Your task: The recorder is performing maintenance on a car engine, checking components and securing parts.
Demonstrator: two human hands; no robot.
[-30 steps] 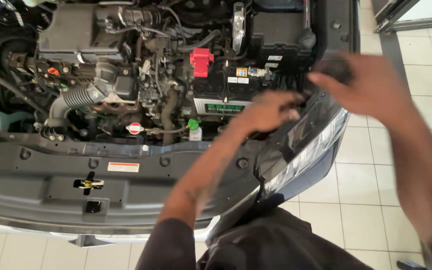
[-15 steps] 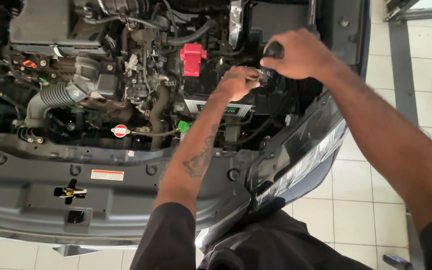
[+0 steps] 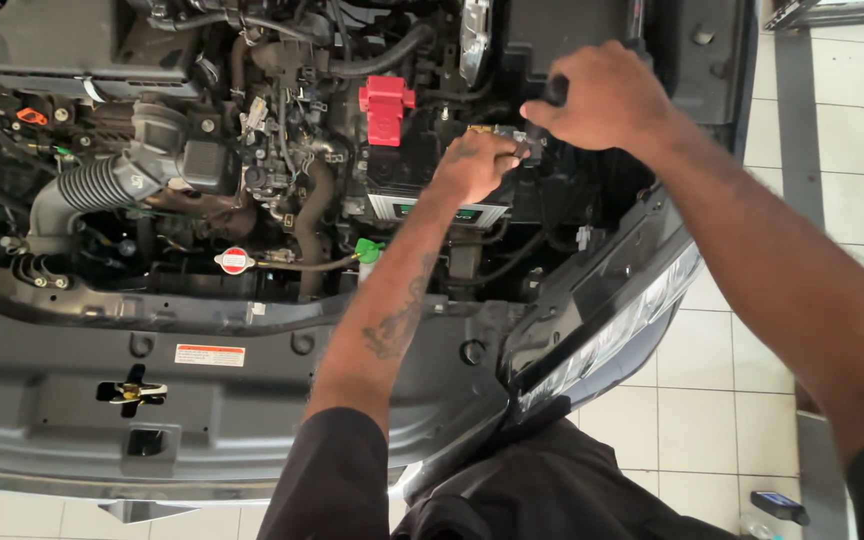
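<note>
Head view, black-handled tool point(image 3: 556, 90) gripped in closed right hand point(image 3: 602, 98), left hand point(image 3: 472, 165) fingers pinched on small metal fitting point(image 3: 524, 146) atop black car battery point(image 3: 407, 175), red terminal cover point(image 3: 385, 107) nearby.

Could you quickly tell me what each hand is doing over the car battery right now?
Left hand: closed, fingers pinching a small fitting on top of the battery.
Right hand: closed around the dark handle of a tool.
</note>
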